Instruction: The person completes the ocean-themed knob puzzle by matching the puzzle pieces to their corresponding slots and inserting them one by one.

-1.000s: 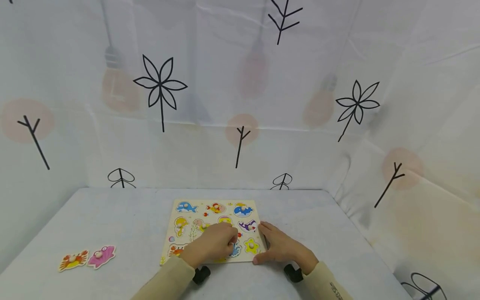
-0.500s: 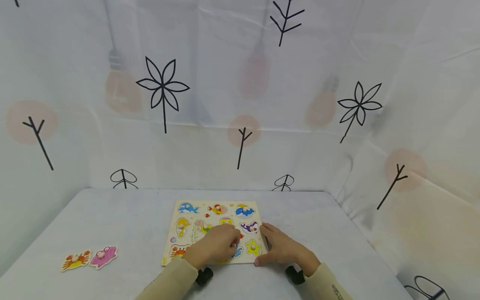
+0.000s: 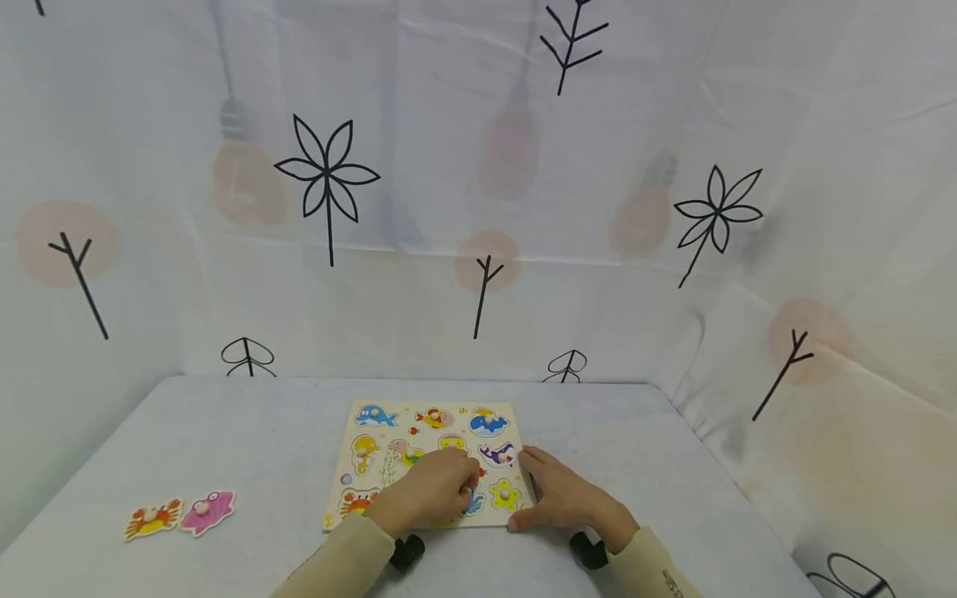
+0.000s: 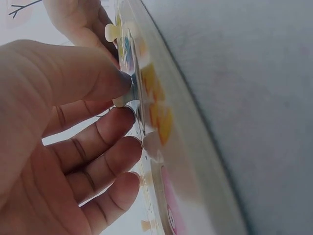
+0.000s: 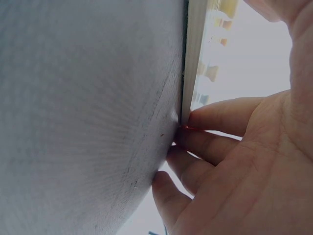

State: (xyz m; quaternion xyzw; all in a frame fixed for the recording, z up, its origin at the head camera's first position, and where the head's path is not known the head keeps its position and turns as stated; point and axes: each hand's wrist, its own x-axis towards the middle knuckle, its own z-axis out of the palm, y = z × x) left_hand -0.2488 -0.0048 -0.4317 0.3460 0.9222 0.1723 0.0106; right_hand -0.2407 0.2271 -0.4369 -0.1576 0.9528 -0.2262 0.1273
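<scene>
A wooden knob puzzle board (image 3: pixel 340 490) with sea-animal pieces lies flat on the table. My left hand (image 3: pixel 429 488) reaches over its lower middle. In the left wrist view, thumb and index finger pinch the knob (image 4: pixel 120 102) of a puzzle piece, which sits slightly tilted at the board's surface; its picture is mostly hidden. Some blue octopus-like legs (image 3: pixel 474 503) show beside the hand in the head view. My right hand (image 3: pixel 566 496) rests against the board's right edge, fingertips touching the side and table, thumb at the near right corner.
A crab piece (image 3: pixel 153 519) and a pink fish-like piece (image 3: pixel 207 512) lie side by side on the table, left of the board. A yellow star piece (image 3: pixel 505 495) sits close to the right hand. White patterned cloth (image 3: pixel 419 316) hangs behind the table.
The whole view has shifted slightly right and down. Both hands keep their places on the board, and the pieces on the left have not moved.
</scene>
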